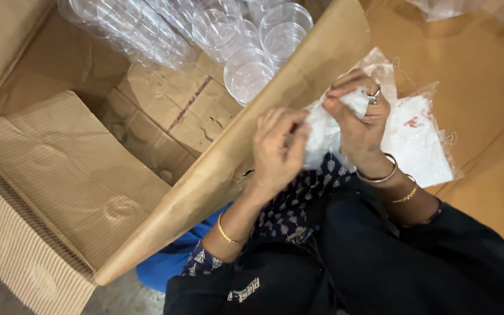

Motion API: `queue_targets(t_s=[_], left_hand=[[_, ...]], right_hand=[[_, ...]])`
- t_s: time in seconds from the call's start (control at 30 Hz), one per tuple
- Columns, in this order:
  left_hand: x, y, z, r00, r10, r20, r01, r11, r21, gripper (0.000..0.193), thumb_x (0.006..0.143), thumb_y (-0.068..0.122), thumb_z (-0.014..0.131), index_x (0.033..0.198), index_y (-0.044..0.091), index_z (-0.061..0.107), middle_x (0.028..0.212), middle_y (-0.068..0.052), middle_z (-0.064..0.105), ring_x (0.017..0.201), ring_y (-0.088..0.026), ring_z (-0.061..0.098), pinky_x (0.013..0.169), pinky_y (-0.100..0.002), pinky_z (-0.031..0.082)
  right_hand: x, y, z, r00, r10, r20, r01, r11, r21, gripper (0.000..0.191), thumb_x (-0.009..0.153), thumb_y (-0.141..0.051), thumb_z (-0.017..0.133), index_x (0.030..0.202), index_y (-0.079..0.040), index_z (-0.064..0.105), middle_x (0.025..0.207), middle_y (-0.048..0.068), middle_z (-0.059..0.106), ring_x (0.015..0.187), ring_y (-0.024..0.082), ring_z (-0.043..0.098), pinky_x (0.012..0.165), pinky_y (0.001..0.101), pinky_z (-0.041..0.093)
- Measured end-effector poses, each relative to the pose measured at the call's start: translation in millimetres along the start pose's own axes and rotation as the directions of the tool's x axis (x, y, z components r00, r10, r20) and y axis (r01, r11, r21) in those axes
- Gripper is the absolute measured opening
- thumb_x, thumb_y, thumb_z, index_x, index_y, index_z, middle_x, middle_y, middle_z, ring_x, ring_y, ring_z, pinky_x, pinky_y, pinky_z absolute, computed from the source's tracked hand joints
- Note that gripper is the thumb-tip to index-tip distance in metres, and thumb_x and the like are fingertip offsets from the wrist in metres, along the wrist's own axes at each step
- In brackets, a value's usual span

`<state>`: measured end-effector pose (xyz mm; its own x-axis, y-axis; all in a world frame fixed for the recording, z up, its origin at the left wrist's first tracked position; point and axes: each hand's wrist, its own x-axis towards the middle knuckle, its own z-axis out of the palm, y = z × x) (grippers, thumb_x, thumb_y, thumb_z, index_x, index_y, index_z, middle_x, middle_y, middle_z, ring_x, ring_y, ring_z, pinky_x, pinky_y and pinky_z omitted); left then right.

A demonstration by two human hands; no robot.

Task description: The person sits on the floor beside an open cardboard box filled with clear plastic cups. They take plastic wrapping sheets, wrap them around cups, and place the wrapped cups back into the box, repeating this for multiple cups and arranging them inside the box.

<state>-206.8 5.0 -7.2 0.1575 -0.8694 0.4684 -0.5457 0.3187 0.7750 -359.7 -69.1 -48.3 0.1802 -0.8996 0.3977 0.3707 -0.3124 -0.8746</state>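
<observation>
- Where the two hands meet above the lap, I see a crumpled white cloth [325, 131], beside the cardboard box [147, 134].
- My left hand [276, 150] pinches its edge, fingers together.
- My right hand [360, 122] clamps its top, over a clear plastic bag [418, 140].
- Clear plastic cups [249, 73] lie inside the box.

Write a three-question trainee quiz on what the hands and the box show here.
1. True or false: both the left hand and the right hand grip the white crumpled material.
2. What fills the far end of the cardboard box? A) clear plastic cups B) glass bottles C) metal cans
3. Fill in: the right hand wears a ring and, at the wrist, a silver ______.

Key: 1 true; 2 A; 3 bangle.
</observation>
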Motion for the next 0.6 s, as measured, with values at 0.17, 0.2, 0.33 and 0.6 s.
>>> queue_targets(t_s=[0.17,0.2,0.33,0.6], left_hand=[[0,1,-13,0.999,0.012,-0.052,-0.016,0.997,-0.078,0.02,0.093,0.012,0.07,0.108,-0.001,0.065,0.104,-0.012,0.064,0.094,-0.026,0.061,0.09,-0.037,0.046],[0,2,-14,0.999,0.011,-0.034,-0.014,0.998,-0.069,0.035,0.083,0.017,0.075,0.108,-0.004,0.063,0.102,-0.015,0.062,0.092,-0.028,0.059,0.087,-0.038,0.046],[1,3,-16,0.997,-0.023,-0.069,0.022,1.0,-0.007,0.013,0.096,0.011,0.072,0.103,0.001,0.069,0.106,-0.01,0.065,0.099,-0.025,0.062,0.093,-0.039,0.048],[0,2,-17,0.996,0.063,-0.059,-0.067,0.995,-0.079,0.024,0.09,0.01,0.074,0.108,-0.002,0.065,0.117,-0.017,0.058,0.112,-0.03,0.056,0.098,-0.042,0.047]], right_hand=[[-4,-2,5,0.981,0.182,0.068,-0.181,0.983,-0.023,0.015,0.095,0.002,0.073,0.109,-0.003,0.067,0.098,0.005,0.063,0.092,0.013,0.059,0.082,0.0243,0.047],[-3,-1,7,0.99,0.111,0.092,-0.106,0.993,-0.052,0.011,0.098,0.003,0.073,0.106,-0.001,0.068,0.097,0.005,0.062,0.091,0.013,0.058,0.081,0.024,0.047],[-2,7,11,0.997,0.068,0.041,-0.07,0.996,0.057,0.019,0.096,0.003,0.077,0.101,-0.004,0.06,0.098,0.004,0.062,0.09,0.011,0.055,0.082,0.0239,0.044],[-6,15,14,0.986,0.158,0.051,-0.164,0.976,0.143,0.008,0.101,-0.001,0.072,0.098,-0.003,0.065,0.089,0.002,0.061,0.081,0.007,0.053,0.074,0.02,0.041]])
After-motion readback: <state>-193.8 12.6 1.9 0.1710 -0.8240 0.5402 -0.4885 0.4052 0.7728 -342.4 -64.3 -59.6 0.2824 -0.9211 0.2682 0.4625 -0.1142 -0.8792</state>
